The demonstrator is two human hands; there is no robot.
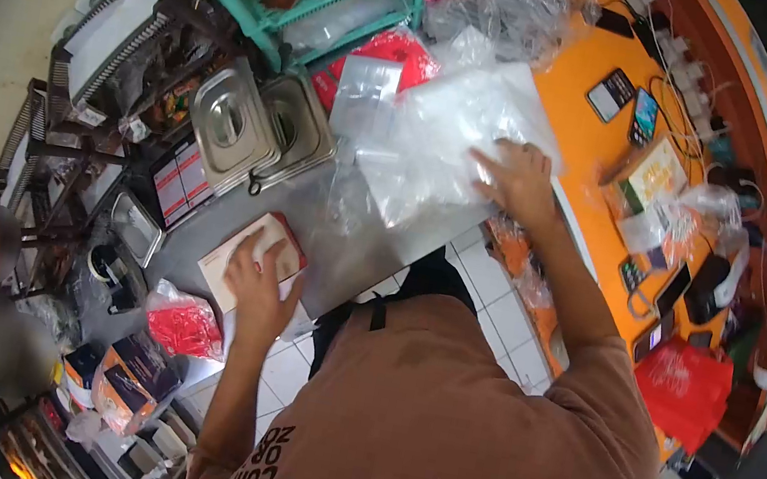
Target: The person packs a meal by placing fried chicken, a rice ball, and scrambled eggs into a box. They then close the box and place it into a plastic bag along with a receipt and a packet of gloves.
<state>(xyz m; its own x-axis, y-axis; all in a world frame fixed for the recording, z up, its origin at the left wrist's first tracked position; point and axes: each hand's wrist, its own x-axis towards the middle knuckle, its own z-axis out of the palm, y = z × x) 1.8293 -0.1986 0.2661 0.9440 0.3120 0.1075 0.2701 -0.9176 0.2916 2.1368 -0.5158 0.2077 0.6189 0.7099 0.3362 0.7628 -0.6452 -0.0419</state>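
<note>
Left hand (pixel 261 292) lies spread over the box (pixel 218 265) on the steel counter (pixel 337 272), near its front edge — fingers not closed round it. Right hand (pixel 523 184) is loose, fingers splayed on the clear plastic bags (pixel 457 135), nothing visibly pinched.

Risks, my read: a push from the left palm could tip the box over the edge onto the floor tiles (pixel 497 289). Bags look slick — a sideways drag by the right hand could slide the whole pile, or bring several along together.
</note>
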